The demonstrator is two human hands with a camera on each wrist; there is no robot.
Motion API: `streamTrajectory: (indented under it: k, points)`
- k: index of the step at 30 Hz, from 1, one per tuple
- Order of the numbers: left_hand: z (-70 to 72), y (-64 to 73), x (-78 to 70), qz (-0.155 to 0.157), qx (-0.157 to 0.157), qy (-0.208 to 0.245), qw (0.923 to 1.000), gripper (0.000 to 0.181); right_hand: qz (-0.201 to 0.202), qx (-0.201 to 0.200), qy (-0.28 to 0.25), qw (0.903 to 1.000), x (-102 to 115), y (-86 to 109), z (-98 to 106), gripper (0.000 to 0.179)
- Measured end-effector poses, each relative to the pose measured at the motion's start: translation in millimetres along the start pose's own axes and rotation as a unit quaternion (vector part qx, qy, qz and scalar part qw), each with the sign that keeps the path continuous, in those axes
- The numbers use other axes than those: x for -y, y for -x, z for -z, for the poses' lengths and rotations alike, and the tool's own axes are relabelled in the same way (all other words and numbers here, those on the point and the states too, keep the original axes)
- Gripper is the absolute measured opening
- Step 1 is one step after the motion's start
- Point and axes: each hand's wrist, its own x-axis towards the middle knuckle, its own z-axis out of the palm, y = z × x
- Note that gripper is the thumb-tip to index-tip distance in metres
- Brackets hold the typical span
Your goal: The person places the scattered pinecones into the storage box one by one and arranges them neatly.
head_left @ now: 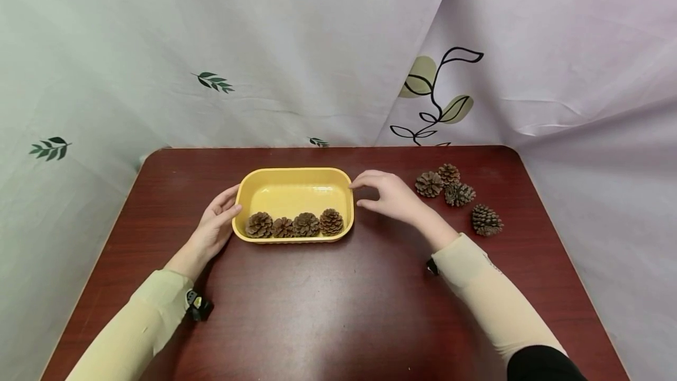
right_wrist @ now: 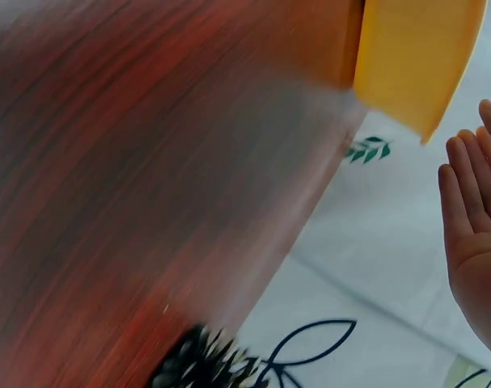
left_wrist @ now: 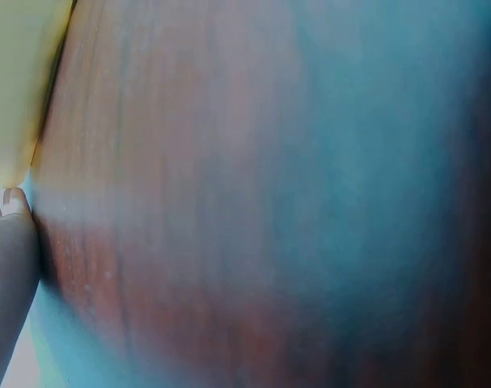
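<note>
A yellow plastic tray with raised walls stands on the table. Several pine cones sit in a row along its near wall. At the tray's left end my left hand holds the wall, thumb on the rim and fingers on the outside. My right hand is beside the right end, index fingertip close to the rim and thumb apart from the fingers. Whether that fingertip touches the rim I cannot tell. In the right wrist view the right hand's fingers are fairly straight, with nothing in them.
More pine cones lie on the right of the table: three grouped together and a single pine cone nearer me. The dark red wooden table meets a pale cloth backdrop with leaf prints at its far edge.
</note>
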Motion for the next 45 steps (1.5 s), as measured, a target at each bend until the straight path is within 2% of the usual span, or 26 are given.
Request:
streamTrajectory:
  k: [11,26,38,45]
  points:
    - [-0.5,-0.9,2.0,0.001,-0.009,0.001,1.0000,0.046,-0.046,-0.033,0.015,0.9983,-29,16.1,20,0.035]
    - [0.0,-1.7,2.3,-0.001,-0.007,0.007,0.9999,0.046,-0.092,-0.056,0.034,0.9936,-56,46.9,49,0.037]
    - [0.1,-0.9,-0.8,0.001,-0.007,0.006,1.0000,0.047,-0.126,-0.095,0.049,0.9863,-74,67.2,74,0.034]
    - [0.5,-1.1,-0.5,0.003,0.006,0.017,0.9998,0.047,-0.140,-0.091,0.058,0.9842,-84,74.6,80,0.037]
